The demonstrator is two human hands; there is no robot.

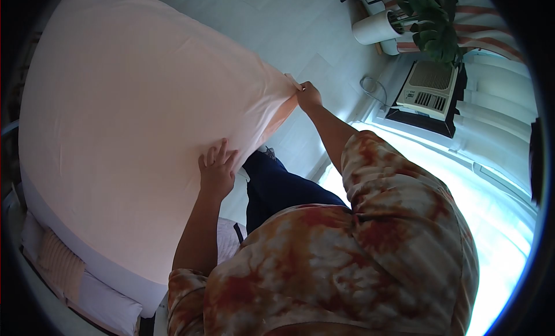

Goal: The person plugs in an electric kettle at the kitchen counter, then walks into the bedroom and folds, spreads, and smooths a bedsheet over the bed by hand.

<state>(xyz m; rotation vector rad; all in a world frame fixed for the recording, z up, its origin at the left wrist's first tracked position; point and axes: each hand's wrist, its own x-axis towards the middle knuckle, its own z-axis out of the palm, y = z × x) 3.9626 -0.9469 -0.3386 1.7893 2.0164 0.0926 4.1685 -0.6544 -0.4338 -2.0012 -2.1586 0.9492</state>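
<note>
A pale pink sheet [127, 104] is spread over a large bed or mattress on the left side of the head view. My left hand [217, 173] rests on the sheet near its edge, fingers spread and pressing lightly on the cloth. Further out to the right, my right hand [310, 97] is closed on a gathered corner of the sheet and pulls it out from the bed. Folds run from that grip across the cloth, and a more orange part hangs below it. The fingertips of my right hand are partly hidden.
Pillows [110, 298] and a ribbed tan cloth [59, 261] lie at the lower left. Pale floor [300, 41] runs beside the bed. An air conditioner [430, 90], a cord [373, 88] and a plant in a white pot [376, 28] are at the upper right.
</note>
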